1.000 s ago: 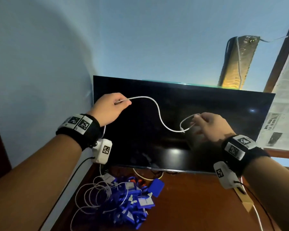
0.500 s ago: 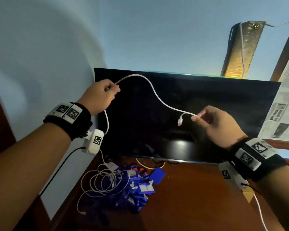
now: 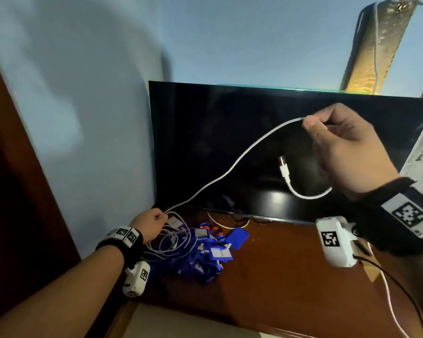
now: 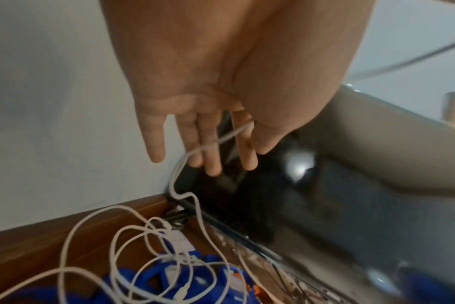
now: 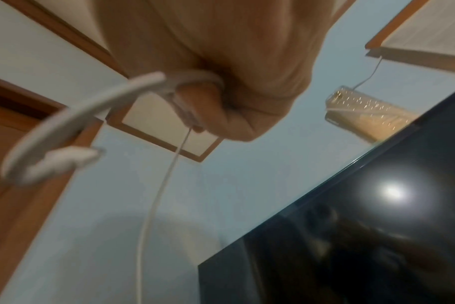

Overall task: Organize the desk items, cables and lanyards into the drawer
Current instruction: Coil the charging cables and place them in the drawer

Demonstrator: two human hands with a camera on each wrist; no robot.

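Observation:
A long white cable stretches in front of the dark screen. My right hand is raised and pinches it near one end. The short tail loops under that hand, and its plug hangs free. The right wrist view shows the same pinch and the blurred plug. My left hand is low at the desk's back left. It holds the cable between thumb and index finger, with the other fingers straight. Below it lie loose white cable loops on a heap of blue lanyards.
The black screen stands at the back of the brown wooden desk, against a pale blue wall. A beige cable curls under the screen. Dark wood borders the left side. No drawer is in view.
My left hand dropped from beside the screen's top corner to the cable pile on the desk. My right hand rose, and more of the plug end now hangs below it.

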